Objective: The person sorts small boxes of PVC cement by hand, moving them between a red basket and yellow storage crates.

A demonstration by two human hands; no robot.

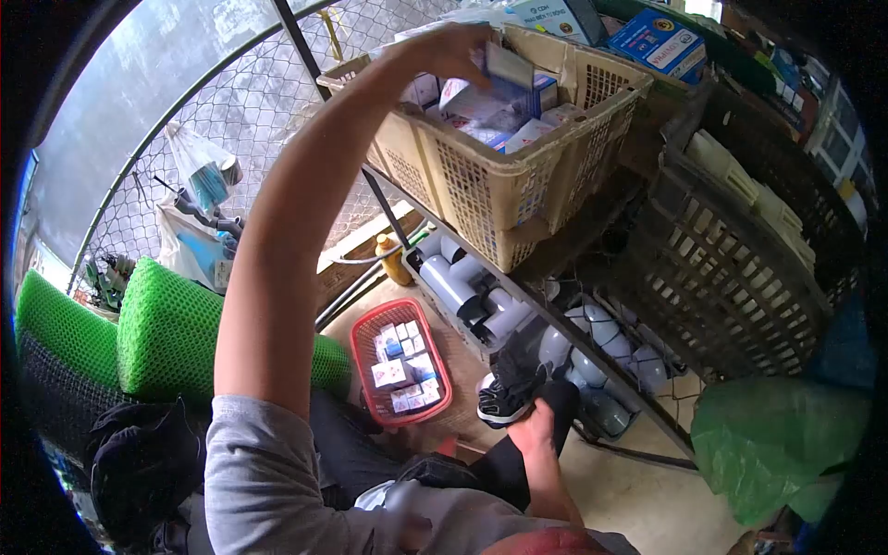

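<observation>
My left hand (455,55) is raised over the beige plastic crate (462,171) at the top, with its fingers closed on a small pale box (510,67) that is blurred by motion. Several small white and blue boxes (529,136) lie inside the crate below it. Low at the centre right, my right hand (532,430) rests at my bent leg, close beside a black and white shoe (499,402); its fingers are mostly hidden. A red basket (359,370) with several small white boxes (392,373) stands on the floor between the two arms.
Grey pipe fittings (449,285) fill a container under the metal rack. A dark crate (731,268) and green plastic bag (782,439) are at the right. Green mesh rolls (166,328) stand left. A yellow bottle (392,261) stands behind the basket. Blue boxes (655,44) lie top right.
</observation>
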